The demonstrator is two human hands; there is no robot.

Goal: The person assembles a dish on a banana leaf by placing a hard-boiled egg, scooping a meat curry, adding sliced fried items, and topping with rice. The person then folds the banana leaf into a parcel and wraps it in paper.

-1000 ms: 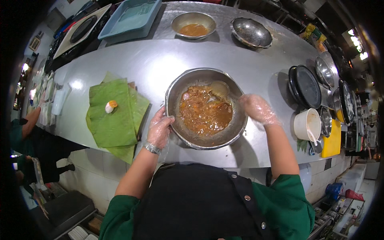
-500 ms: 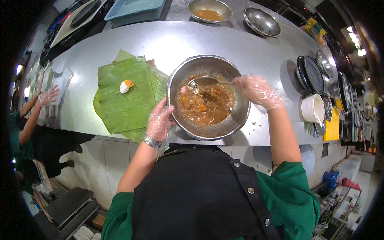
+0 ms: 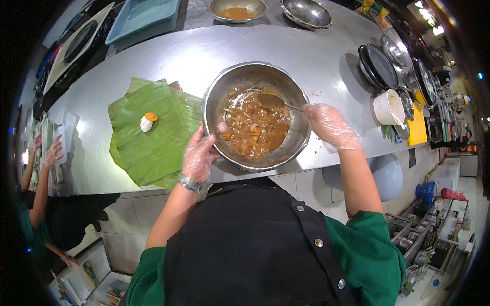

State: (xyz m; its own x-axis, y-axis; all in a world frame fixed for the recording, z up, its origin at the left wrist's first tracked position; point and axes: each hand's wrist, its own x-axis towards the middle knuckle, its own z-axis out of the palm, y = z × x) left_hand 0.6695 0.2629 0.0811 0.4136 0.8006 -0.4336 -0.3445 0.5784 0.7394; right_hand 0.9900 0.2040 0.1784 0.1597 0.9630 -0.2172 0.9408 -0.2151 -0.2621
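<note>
My left hand (image 3: 199,159), in a clear plastic glove, grips the near left rim of a large steel mixing bowl (image 3: 297,142). Brown, glossy sauce (image 3: 255,130) with sliced onion and orange bits covers the bowl's bottom. In my gloved right hand (image 3: 329,126) is the handle of a metal spoon (image 3: 273,101), its sauce-coated head over the mixture. Left of the bowl, overlapping banana leaves (image 3: 148,163) lie flat. On them sit a white piece (image 3: 146,125) of food, perhaps egg, and an orange slice (image 3: 151,117).
A blue tub (image 3: 140,25), a bowl of orange liquid (image 3: 238,14) and a dark steel bowl (image 3: 306,13) stand along the back. To the right are black plates (image 3: 382,66), a white tub (image 3: 388,107) and a yellow board (image 3: 417,127). Another person's gloved hand (image 3: 53,151) is at far left.
The spoon has turned over and shifted within the sauce. My view has swung, so table items sit further left. At lower left, an open white compartment shows where dark panels were.
</note>
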